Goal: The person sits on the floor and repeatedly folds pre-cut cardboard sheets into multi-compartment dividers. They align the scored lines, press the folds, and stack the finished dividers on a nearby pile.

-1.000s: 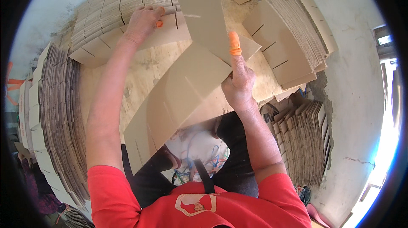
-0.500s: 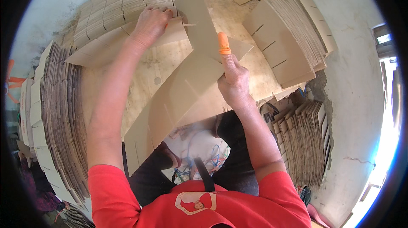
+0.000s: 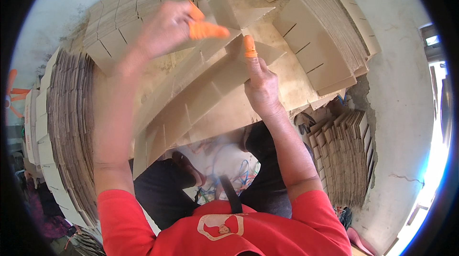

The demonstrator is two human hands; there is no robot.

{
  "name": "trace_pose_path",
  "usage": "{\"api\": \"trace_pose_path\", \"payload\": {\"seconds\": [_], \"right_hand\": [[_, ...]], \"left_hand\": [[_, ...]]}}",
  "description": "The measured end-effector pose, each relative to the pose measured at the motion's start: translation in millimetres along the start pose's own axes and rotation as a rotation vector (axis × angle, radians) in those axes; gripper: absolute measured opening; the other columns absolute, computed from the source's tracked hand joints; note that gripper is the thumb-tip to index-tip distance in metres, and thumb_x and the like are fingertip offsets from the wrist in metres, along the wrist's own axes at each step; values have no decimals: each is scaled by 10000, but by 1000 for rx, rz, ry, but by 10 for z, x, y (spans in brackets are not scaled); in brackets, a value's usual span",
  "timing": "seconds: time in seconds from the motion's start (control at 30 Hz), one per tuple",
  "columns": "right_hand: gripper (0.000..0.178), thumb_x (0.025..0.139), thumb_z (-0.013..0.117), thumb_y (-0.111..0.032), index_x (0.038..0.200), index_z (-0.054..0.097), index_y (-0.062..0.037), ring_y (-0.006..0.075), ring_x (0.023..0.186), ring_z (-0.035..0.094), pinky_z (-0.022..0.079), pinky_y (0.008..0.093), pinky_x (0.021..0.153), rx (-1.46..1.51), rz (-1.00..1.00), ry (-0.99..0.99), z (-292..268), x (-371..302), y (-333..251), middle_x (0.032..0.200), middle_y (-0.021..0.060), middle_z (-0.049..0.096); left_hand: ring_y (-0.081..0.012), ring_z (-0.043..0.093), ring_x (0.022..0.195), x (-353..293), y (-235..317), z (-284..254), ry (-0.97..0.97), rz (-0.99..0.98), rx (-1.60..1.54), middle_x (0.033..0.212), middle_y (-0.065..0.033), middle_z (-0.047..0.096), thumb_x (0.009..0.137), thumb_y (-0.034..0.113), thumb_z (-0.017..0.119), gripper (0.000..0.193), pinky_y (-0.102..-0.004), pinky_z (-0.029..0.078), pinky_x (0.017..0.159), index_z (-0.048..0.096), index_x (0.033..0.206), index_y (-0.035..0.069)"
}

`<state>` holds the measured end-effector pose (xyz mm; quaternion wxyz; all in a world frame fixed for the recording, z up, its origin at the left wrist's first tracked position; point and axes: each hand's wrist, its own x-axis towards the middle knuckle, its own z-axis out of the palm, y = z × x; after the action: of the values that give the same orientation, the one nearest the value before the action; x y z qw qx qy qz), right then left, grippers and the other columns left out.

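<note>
Cardboard work on the bench (image 3: 228, 121) looks partway done: a long near strip (image 3: 203, 96) slants from low on the left up to the middle, a second long strip (image 3: 174, 80) stands beyond it, and a crosspiece (image 3: 217, 0) rises at the far end, where the pieces meet at angles. They seem at least partly joined there, though how deep the slots sit cannot be told. Pale slots farther down the near strip show no crosspiece in them, so that stretch looks unfilled. The right hand (image 3: 262, 86) is at the right end of this group, its sheathed thumb upright and its fingers curled; whether they pinch the cardboard cannot be told. The left hand (image 3: 167, 29) is blurred above the second strip, thumb and fingers pointing right and set apart; no grip can be made out. Plenty seems left to work through: a slotted stack (image 3: 122, 15) lies at the far left, another stack (image 3: 318, 41) on the right of the bench, and a tall pile (image 3: 69, 136) at the left. Whether the layered bundle (image 3: 339, 160) at near right is finished cannot be told.
</note>
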<state>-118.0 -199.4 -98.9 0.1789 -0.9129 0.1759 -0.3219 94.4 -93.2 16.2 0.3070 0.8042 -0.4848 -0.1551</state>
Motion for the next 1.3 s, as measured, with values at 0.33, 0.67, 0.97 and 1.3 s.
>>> {"api": "trace_pose_path", "payload": {"seconds": [0.33, 0.67, 0.97, 1.3], "right_hand": [[1029, 601, 508, 180, 1533, 290, -200, 313, 597, 607, 515, 371, 508, 42, -66, 73, 6, 14, -30, 1052, 153, 638], [1032, 601, 509, 185, 1530, 293, -210, 324, 634, 623, 523, 379, 528, 56, -114, 82, -32, 9, -15, 1097, 156, 637], [1001, 650, 508, 158, 1535, 262, -239, 359, 700, 647, 557, 408, 590, 67, -57, -55, -200, -29, -55, 1171, 174, 617], [920, 667, 496, 140, 1505, 338, -204, 386, 733, 650, 568, 417, 627, 86, -15, -80, -613, -250, -320, 1098, 188, 616]], "left_hand": [[-266, 565, 1050, 817, -1399, 373, 427, 109, 902, 1066, -63, 607, 741, 297, 787, 536, -409, 486, 801, 530, 1163, 89], [-307, 630, 855, 606, -1236, 258, 506, 277, 539, 837, -76, 650, 733, 11, 641, 214, -422, 511, 654, 559, 912, 96], [-287, 655, 741, 411, -826, 137, 576, 425, 533, 758, -95, 658, 749, -16, 614, 109, -419, 511, 599, 609, 785, 87], [-306, 646, 737, 135, -635, 161, 636, 439, 539, 749, -111, 654, 720, -25, 634, 113, -430, 516, 611, 604, 782, 64]]}}
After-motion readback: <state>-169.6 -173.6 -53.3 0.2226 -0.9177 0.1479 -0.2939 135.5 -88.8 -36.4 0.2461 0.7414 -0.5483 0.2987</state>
